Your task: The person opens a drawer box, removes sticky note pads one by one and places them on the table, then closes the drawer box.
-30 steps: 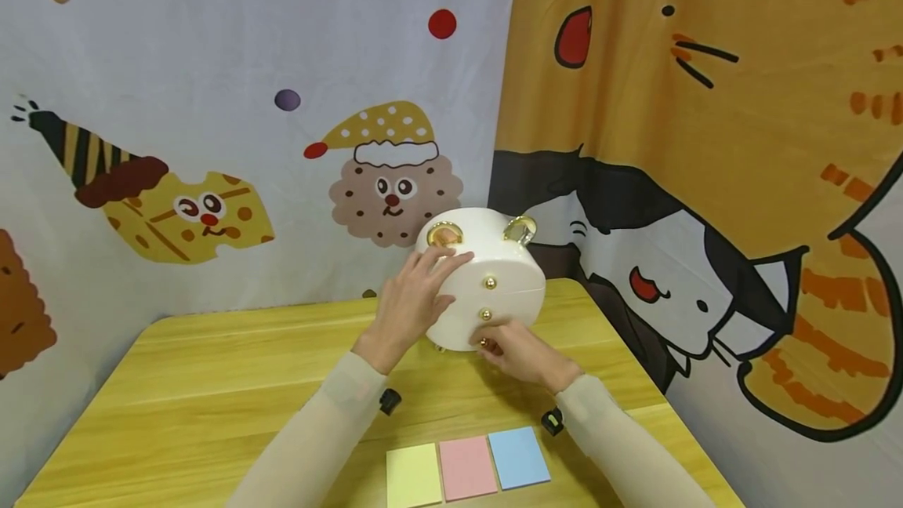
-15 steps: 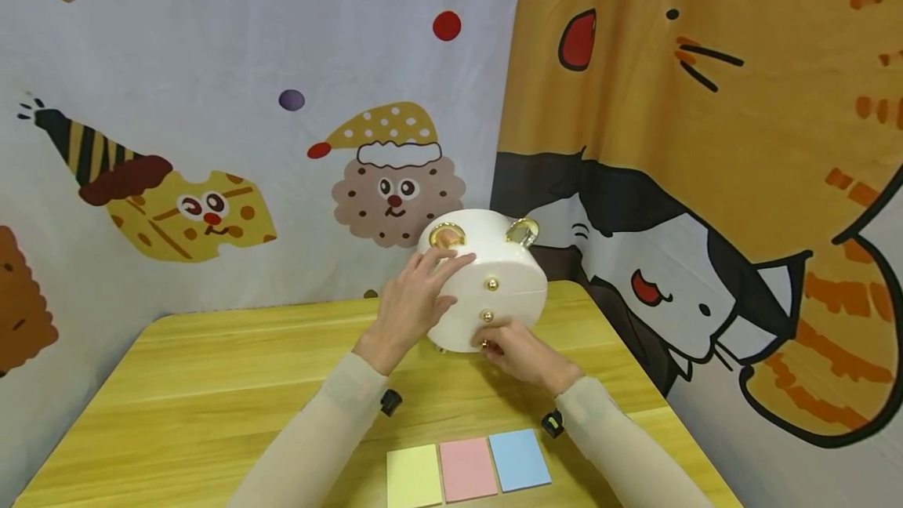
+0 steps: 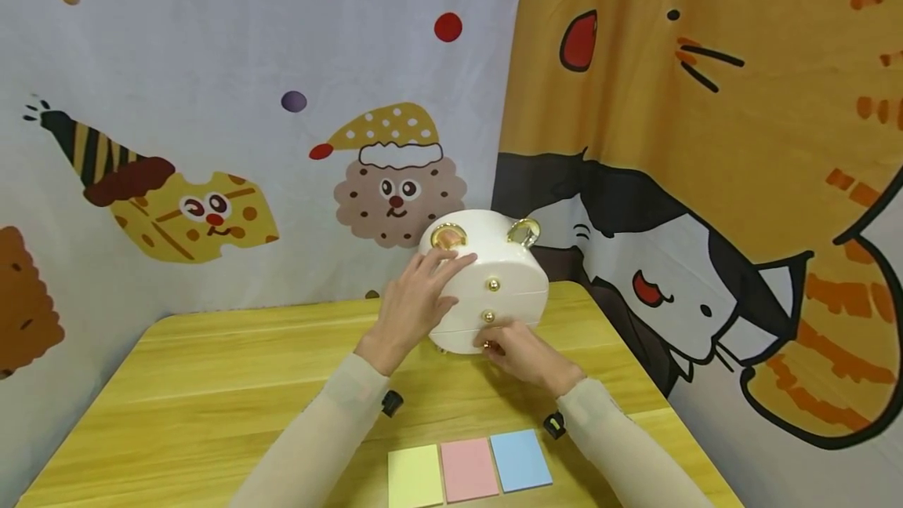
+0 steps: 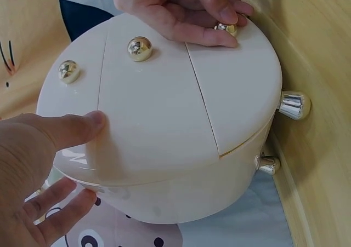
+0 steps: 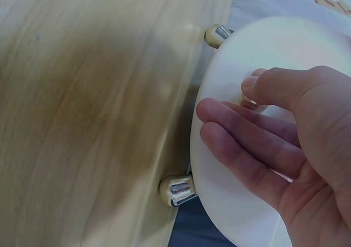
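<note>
- Find the white box (image 3: 480,300) near the far edge of the bench (image 3: 282,382), standing upright on small gold feet (image 4: 295,105), just in front of the printed backdrop (image 3: 212,38).
- See the right hand (image 3: 522,351) pinching the lowest knob (image 4: 226,29) between thumb and finger, with the remaining fingers extended close to the front.
- See the left hand (image 3: 409,300) spread and unclenched on the box — touching the front with the thumb, reaching over the edge with the other fingers, just below a gold ear-shaped piece (image 3: 449,236).
- Judge the step in hand as working the bottom drawer (image 4: 241,77) by that knob; note the thin gap at the corner of its front in the left wrist view. Impossible to tell the direction of travel from that gap.
- Move the knob straight along the slot, in one smooth line, to avoid cocking the drawer.
- Brace with the left hand just enough to stop the box from sliding or tipping — likely light, to judge by the look.
- Pinch without levering up or down, for even movement at both ends.
- Leave the middle knob (image 4: 140,49) and top knob (image 4: 69,71) alone.
- Mind the yellow pad (image 3: 415,477), pink pad (image 3: 469,469) and blue pad (image 3: 520,459), lying in a row nearer the person.
</note>
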`<state>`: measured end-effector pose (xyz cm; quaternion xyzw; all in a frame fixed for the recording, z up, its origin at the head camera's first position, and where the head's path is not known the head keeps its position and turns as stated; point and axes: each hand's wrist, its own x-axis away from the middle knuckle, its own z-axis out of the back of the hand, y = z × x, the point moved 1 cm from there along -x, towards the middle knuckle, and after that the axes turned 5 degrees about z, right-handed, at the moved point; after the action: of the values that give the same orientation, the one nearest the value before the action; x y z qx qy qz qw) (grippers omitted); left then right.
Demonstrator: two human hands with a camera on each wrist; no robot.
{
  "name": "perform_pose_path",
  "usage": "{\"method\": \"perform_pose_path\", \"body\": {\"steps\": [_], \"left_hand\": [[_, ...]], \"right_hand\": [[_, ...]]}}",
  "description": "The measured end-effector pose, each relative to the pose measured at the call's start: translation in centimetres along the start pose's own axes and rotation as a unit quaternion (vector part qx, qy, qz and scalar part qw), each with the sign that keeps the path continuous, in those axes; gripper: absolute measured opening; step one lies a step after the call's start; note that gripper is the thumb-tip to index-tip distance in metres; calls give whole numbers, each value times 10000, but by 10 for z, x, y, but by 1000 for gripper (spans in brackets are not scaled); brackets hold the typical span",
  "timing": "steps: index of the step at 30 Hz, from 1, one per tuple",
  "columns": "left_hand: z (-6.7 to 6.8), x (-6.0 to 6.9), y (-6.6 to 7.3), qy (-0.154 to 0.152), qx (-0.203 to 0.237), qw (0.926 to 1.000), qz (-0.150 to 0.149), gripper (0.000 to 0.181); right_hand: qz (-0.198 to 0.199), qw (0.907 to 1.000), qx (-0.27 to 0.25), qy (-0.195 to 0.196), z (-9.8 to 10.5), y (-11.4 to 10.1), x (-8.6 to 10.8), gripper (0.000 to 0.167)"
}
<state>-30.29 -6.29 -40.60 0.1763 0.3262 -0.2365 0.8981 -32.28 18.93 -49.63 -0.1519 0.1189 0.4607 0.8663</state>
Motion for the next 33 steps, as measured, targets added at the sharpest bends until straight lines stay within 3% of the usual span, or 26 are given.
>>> {"method": "perform_pose_path", "body": {"steps": [10, 33], "left_hand": [[-1, 2, 1, -13, 23, 10000, 12, 87], [-3, 1, -2, -7, 92, 10000, -3, 88]], "right_hand": [[-4, 9995, -223, -233, 5, -6, 8, 19], [22, 9989, -385, -271, 12, -31, 34, 21]]}}
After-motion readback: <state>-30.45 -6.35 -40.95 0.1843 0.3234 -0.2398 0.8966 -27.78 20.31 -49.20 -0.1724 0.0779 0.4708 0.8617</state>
